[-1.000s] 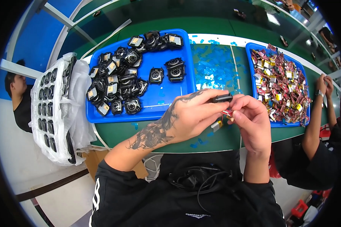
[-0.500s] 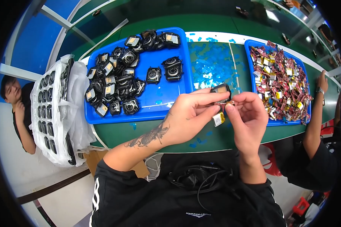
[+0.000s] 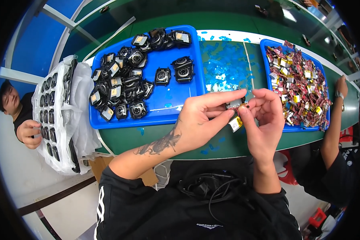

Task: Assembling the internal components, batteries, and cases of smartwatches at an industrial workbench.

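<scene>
My left hand (image 3: 200, 118) grips a small smartwatch case (image 3: 235, 105) between thumb and fingers, over the near edge of the green table. The case is tilted, and much of it is hidden by my fingers. With thumb and forefinger pinched at its edge, my right hand (image 3: 264, 124) holds a small part I cannot make out. A silver and yellow battery (image 3: 236, 124) hangs just below the case, between the two hands. On my left, several black smartwatch cases (image 3: 163, 76) lie in a blue tray (image 3: 199, 60), many of them heaped.
On the right, another blue tray (image 3: 304, 129) holds a heap of red circuit boards and batteries (image 3: 296, 86). Scraps of blue film (image 3: 224, 60) litter the table between the trays. White-lined watch trays (image 3: 48, 112) stand at far left, by a co-worker's hand (image 3: 29, 134). Another person's arm (image 3: 333, 124) is at right.
The smartwatch case has tipped in my hands, and its pale inner face no longer shows. The battery has shifted slightly right. At far left, the co-worker's hand has moved down to the watch trays.
</scene>
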Available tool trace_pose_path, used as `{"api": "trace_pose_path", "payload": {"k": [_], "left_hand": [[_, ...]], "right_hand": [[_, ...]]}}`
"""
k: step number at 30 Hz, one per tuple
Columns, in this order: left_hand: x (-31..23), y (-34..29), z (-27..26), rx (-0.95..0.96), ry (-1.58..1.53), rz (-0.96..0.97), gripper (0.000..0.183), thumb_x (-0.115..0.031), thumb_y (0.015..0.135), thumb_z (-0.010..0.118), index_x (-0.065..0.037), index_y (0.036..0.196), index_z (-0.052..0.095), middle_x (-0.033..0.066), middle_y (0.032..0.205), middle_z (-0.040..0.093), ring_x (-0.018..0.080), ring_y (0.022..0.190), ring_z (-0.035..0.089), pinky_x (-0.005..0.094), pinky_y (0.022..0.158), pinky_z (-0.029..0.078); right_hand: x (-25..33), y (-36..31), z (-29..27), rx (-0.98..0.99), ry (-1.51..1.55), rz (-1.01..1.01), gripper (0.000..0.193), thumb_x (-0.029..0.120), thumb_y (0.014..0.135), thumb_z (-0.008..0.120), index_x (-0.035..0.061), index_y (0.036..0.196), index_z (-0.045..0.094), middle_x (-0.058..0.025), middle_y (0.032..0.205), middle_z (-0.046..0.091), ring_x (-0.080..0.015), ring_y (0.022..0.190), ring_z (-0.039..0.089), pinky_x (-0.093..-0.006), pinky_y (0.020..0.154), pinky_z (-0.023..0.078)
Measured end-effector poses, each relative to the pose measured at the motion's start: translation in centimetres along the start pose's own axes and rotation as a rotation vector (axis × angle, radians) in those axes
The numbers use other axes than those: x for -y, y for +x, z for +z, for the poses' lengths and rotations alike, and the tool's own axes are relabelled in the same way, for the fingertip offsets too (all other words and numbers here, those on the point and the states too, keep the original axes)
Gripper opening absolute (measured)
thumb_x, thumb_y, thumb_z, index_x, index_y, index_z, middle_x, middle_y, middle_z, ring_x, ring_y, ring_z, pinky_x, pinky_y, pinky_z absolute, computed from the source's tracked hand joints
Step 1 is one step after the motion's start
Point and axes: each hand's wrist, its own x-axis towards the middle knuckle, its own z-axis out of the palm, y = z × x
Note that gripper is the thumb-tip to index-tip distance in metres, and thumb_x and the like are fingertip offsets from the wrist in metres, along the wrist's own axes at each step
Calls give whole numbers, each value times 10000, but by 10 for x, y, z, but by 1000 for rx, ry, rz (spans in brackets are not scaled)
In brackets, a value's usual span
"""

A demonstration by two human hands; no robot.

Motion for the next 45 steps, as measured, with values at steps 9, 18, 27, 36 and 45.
{"api": "trace_pose_path", "payload": {"k": [9, 18, 27, 36, 45], "left_hand": [[5, -2, -1, -54, 71, 88, 558, 103, 898, 515, -31, 1426, 396, 167, 1273, 587, 197, 1118, 621, 290, 928, 521], [-21, 11, -81, -321, 1567, 335, 319, -166, 821, 683, -69, 1119, 626, 110, 1050, 628, 303, 961, 588, 421, 857, 466], [-11, 2, -98, -266, 1589, 78, 346, -162, 777, 728, -37, 1081, 620, 145, 1010, 637, 336, 976, 604, 433, 863, 481], [-29, 20, -85, -493, 1160, 164, 338, -21, 876, 598, -10, 1213, 617, 177, 1036, 695, 269, 846, 700, 337, 757, 549], [-13, 21, -50, -238, -292, -73, 227, -70, 935, 602, -14, 1149, 551, 146, 1039, 666, 242, 893, 699, 317, 750, 603]], "right_hand": [[4, 1, 11, 57, -144, -65, 489, -114, 804, 663, -7, 1262, 530, -83, 992, 595, -126, 875, 612, -252, 713, 551], [17, 107, -4, 298, -393, -18, 445, -34, 807, 664, 40, 1228, 542, -18, 808, 597, -104, 744, 593, -246, 692, 517], [-71, 255, 17, 102, -896, 99, 441, 193, 638, 853, 51, 1008, 658, -166, 1006, 688, -329, 977, 661, -400, 854, 523], [-3, 229, -62, 235, -930, -258, 194, 180, 801, 721, 30, 918, 685, -139, 800, 688, -287, 778, 679, -379, 739, 539], [33, 104, -107, 471, -1046, -341, 173, 46, 746, 732, 43, 911, 681, -108, 847, 637, -267, 814, 641, -384, 679, 505]]}}
